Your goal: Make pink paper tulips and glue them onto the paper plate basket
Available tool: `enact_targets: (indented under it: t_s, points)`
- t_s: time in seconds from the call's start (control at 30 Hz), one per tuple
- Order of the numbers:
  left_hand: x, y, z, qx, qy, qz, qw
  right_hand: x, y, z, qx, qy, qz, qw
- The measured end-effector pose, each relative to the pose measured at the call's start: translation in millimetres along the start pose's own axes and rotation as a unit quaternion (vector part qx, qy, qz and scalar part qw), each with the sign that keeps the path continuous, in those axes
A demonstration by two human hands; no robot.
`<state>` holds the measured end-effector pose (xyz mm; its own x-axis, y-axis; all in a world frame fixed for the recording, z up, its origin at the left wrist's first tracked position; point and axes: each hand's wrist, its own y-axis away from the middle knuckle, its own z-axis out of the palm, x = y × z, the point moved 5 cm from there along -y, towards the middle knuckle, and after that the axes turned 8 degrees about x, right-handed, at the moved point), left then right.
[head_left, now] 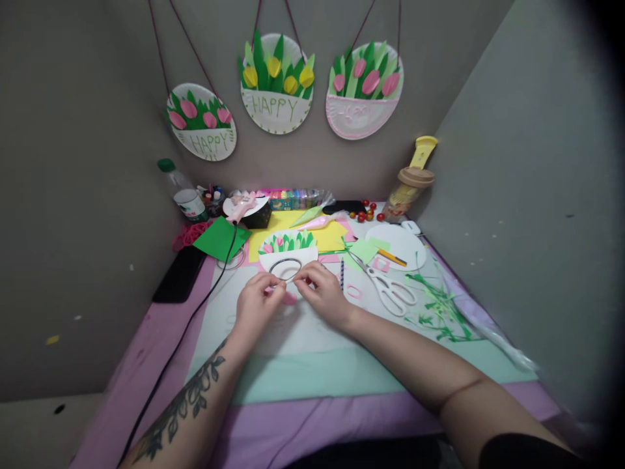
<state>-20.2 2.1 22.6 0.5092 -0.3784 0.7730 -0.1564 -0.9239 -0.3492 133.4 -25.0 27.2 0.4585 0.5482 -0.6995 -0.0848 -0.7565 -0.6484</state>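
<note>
My left hand point(258, 301) and my right hand point(322, 291) meet over the pale green mat point(312, 374), fingertips pinched on the two ends of a thin dark cord loop point(286, 266). The loop arcs up over a paper-plate craft point(288, 251) with green leaves and pink tulips, lying just beyond my fingers. A small pink paper piece point(290, 299) peeks out between my hands on the mat.
White-handled scissors point(388, 286) lie right of my right hand, with green paper scraps point(439, 309) beyond. A pink glue gun point(240, 207), its black cable point(195, 319), green paper point(221, 238), yellow paper point(293, 228), a bottle point(183, 190) and a white plate point(398, 246) crowd the back. Three tulip plates point(277, 85) hang on the wall.
</note>
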Motion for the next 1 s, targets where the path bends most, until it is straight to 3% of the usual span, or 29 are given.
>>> enact_targets:
  t_s: [0.47, 0.7, 0.8, 0.9, 0.93, 1.0]
  points:
    - [5.3, 2.7, 7.7, -0.031, -0.003, -0.01, 0.999, 1.7, 4.2, 1.9, -0.014, 0.004, -0.003, 1.0]
    - [10.2, 6.9, 13.1, -0.027, 0.001, -0.014, 1.0, -2.1, 6.1, 3.6, -0.026, 0.035, -0.058, 0.997]
    - [10.2, 3.6, 1.8, 0.001, -0.013, 0.0, 1.0, -6.7, 11.3, 4.0, -0.053, 0.053, -0.12, 0.99]
    - [-3.0, -8.7, -25.0, 0.08, -0.043, -0.038, 0.995, -10.7, 15.9, 2.9, -0.068, 0.045, -0.18, 0.98]
    - [-9.1, -13.7, -35.4, 0.116, -0.063, -0.047, 0.99, -9.9, 15.8, 2.0, -0.066, 0.041, -0.181, 0.98]
    - [-19.7, -23.1, -44.8, 0.105, -0.126, -0.036, 0.986, -4.0, 12.5, -0.8, -0.045, 0.035, -0.149, 0.987]
